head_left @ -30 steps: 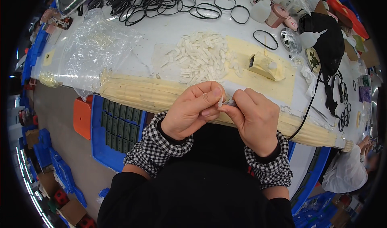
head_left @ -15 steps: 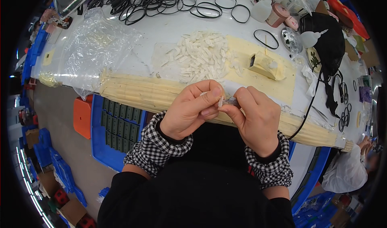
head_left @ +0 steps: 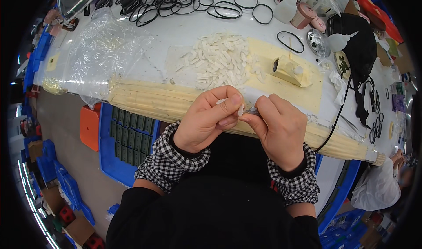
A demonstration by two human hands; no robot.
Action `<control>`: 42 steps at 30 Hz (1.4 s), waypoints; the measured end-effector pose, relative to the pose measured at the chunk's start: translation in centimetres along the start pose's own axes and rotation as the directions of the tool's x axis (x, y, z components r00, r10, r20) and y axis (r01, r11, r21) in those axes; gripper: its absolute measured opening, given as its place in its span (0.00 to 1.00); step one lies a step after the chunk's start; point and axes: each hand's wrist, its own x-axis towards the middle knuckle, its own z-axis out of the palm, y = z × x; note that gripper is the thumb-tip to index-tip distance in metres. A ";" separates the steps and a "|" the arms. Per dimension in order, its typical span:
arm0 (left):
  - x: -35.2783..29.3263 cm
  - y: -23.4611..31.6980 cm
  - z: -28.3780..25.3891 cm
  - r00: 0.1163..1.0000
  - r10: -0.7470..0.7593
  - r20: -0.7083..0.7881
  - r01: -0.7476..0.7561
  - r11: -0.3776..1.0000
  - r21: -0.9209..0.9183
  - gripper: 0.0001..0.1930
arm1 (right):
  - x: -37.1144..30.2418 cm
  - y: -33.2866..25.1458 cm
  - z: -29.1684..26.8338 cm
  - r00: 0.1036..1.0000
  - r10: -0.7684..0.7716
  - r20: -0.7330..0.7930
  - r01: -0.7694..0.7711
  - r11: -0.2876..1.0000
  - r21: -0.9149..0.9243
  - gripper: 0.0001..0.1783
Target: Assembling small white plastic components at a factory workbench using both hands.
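My left hand (head_left: 206, 119) pinches a small white strip-like piece (head_left: 240, 111) between thumb and fingertips, just past the table's padded front edge. My right hand (head_left: 281, 128) is closed on a small flat grey blade (head_left: 252, 110). The blade's tip meets or nearly meets the white piece; the fingers hide most of both. Beyond my hands lies a heap of similar white pieces (head_left: 222, 57) on the tabletop. To its right, a yellow sheet (head_left: 263, 51) bears a block wrapped in yellow tape (head_left: 291, 72).
Black rubber rings (head_left: 225, 10) cover the back of the table. A crumpled clear plastic bag (head_left: 105, 46) lies at left. Jars, a black bag (head_left: 354, 42) and tweezers (head_left: 349, 123) are at right. Below stand a blue crate (head_left: 105, 148) and an orange stool (head_left: 90, 128). Another person (head_left: 378, 183) sits at far right.
Both hands stay almost in place, with only a slight shift of the fingers. The white piece and blade remain held together.
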 end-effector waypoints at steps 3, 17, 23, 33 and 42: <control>0.0 0.0 0.1 1.000 -0.001 -0.005 0.001 1.000 0.014 0.10 | -0.1 0.1 0.0 1.000 -0.005 0.002 0.005 1.000 0.014 0.20; -0.1 0.1 -0.1 1.000 -0.017 -0.003 0.017 1.000 -0.002 0.08 | 0.0 0.0 0.0 1.000 -0.003 0.012 0.002 0.999 0.045 0.19; 0.2 0.8 0.3 0.979 0.099 -0.175 -0.092 0.994 0.052 0.10 | 0.1 1.3 -0.2 0.976 0.216 -0.025 -0.201 0.938 0.283 0.13; 0.3 1.2 -1.4 0.985 0.131 -0.116 -0.149 0.976 -0.160 0.09 | -0.5 0.3 1.6 0.976 0.167 0.141 -0.181 0.979 0.093 0.09; 0.2 0.7 -0.3 0.984 0.079 -0.162 -0.057 0.989 0.139 0.10 | -0.1 0.4 0.2 0.921 0.373 0.113 -0.370 0.744 0.557 0.06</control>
